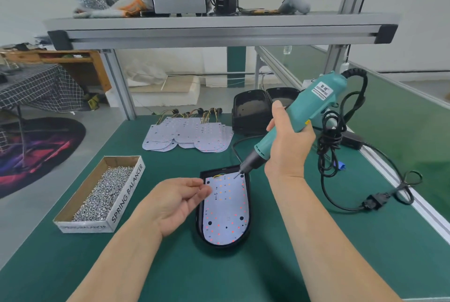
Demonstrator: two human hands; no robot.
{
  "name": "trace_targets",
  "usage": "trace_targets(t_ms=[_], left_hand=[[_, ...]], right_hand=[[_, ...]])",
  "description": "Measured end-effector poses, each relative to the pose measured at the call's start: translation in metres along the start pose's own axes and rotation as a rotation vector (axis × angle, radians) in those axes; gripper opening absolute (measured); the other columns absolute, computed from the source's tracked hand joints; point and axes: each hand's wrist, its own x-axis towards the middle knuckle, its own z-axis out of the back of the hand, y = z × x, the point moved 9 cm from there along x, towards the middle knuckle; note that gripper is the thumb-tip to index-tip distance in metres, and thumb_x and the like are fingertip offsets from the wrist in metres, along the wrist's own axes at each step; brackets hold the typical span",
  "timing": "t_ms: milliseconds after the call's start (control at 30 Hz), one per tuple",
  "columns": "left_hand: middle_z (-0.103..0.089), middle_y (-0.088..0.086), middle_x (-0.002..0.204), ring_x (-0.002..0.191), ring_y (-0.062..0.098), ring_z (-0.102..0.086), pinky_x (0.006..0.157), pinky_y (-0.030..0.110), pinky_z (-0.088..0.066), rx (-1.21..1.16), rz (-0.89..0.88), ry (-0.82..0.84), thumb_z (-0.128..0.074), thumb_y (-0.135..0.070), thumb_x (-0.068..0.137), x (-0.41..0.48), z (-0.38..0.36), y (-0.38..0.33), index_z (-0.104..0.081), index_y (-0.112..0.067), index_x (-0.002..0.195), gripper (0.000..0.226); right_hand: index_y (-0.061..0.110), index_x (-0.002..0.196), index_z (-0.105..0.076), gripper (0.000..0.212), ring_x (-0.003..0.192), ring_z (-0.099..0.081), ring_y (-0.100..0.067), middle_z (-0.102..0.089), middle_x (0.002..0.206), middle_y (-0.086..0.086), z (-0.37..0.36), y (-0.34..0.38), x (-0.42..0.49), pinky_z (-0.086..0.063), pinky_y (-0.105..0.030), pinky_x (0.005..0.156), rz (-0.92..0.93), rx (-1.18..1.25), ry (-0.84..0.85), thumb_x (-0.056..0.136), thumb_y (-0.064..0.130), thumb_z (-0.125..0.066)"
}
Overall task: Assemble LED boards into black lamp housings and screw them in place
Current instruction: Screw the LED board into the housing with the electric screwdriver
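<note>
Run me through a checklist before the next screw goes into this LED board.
1. LED board seated in black housing: ok, it lies inside the rim.
2. Screwdriver bit placed: ok, the tip is at the board's far right corner, by a hole.
3. Screw on the bit: cannot tell, too small.
4. Right hand on the screwdriver: ok, it grips the body.
5. Left hand holding a spare screw: cannot tell, blurred.
6. Screws in the box: ok, plenty there.
</note>
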Motion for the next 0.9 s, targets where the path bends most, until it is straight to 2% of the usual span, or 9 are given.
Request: trace_targets(t_ms=[167, 333, 400, 533, 633, 733, 900], left_hand=[[-0.07, 0.019, 0.07, 0.06, 0.018, -0.072, 0.051, 0.016, -0.055, -0.051, 0.064, 0.066, -0.051, 0.016, 0.093, -0.006, -0.016, 0.017, -0.063, 0.015, 0.099, 0.014], [-0.067, 0.016, 0.068, 0.053, 0.015, -0.068, 0.046, 0.014, -0.053, -0.131, 0.07, 0.053, -0.059, 0.008, 0.091, -0.008, -0.022, 0.022, -0.066, 0.01, 0.087, 0.008], [-0.069, 0.018, 0.073, 0.057, 0.017, -0.071, 0.048, 0.015, -0.054, -0.155, 0.05, 0.045, -0.06, 0.008, 0.091, -0.008, -0.021, 0.021, -0.067, 0.01, 0.086, 0.009], [-0.073, 0.027, 0.094, 0.082, 0.028, -0.076, 0.062, 0.021, -0.06, -0.199, 0.044, 0.094, -0.054, 0.011, 0.093, -0.008, -0.023, 0.019, -0.067, 0.017, 0.097, 0.015], [-0.07, 0.031, 0.106, 0.094, 0.033, -0.075, 0.066, 0.023, -0.061, -0.185, 0.084, 0.15, -0.047, 0.02, 0.091, -0.012, -0.028, 0.021, -0.065, 0.021, 0.104, 0.022], [-0.071, 0.03, 0.103, 0.091, 0.031, -0.076, 0.063, 0.022, -0.06, -0.18, 0.086, 0.146, -0.047, 0.024, 0.089, -0.014, -0.031, 0.022, -0.065, 0.02, 0.105, 0.025], [-0.073, 0.024, 0.089, 0.078, 0.022, -0.076, 0.058, 0.018, -0.058, -0.235, 0.101, 0.134, -0.054, 0.015, 0.091, -0.013, -0.033, 0.028, -0.061, 0.015, 0.108, 0.019]], right_hand=[[0.019, 0.073, -0.052, 0.025, 0.052, -0.047, -0.009, -0.051, 0.058, 0.002, -0.014, 0.004, -0.013, -0.042, -0.018, 0.052, -0.039, 0.079, 0.021, 0.081, 0.024, -0.075], [0.019, 0.073, -0.052, 0.025, 0.052, -0.047, -0.01, -0.05, 0.06, 0.0, -0.019, 0.002, -0.02, -0.042, -0.019, 0.052, -0.067, 0.093, 0.038, 0.08, 0.023, -0.076], [0.02, 0.073, -0.052, 0.025, 0.052, -0.047, -0.011, -0.05, 0.059, 0.001, -0.018, 0.001, -0.022, -0.042, -0.02, 0.051, -0.082, 0.092, 0.03, 0.077, 0.026, -0.076], [0.021, 0.073, -0.053, 0.024, 0.052, -0.047, -0.011, -0.051, 0.059, 0.001, -0.015, 0.0, -0.023, -0.042, -0.02, 0.051, -0.074, 0.07, 0.025, 0.077, 0.026, -0.076], [0.02, 0.073, -0.052, 0.025, 0.052, -0.047, -0.011, -0.05, 0.059, 0.001, -0.013, -0.001, -0.023, -0.042, -0.02, 0.051, -0.075, 0.07, 0.024, 0.078, 0.025, -0.076], [0.019, 0.074, -0.052, 0.026, 0.051, -0.047, -0.011, -0.051, 0.059, 0.002, -0.012, -0.002, -0.023, -0.042, -0.019, 0.05, -0.085, 0.075, 0.02, 0.077, 0.025, -0.076], [0.02, 0.073, -0.051, 0.026, 0.051, -0.047, -0.011, -0.051, 0.059, 0.001, -0.01, 0.0, -0.022, -0.042, -0.019, 0.051, -0.068, 0.076, 0.007, 0.078, 0.025, -0.076]])
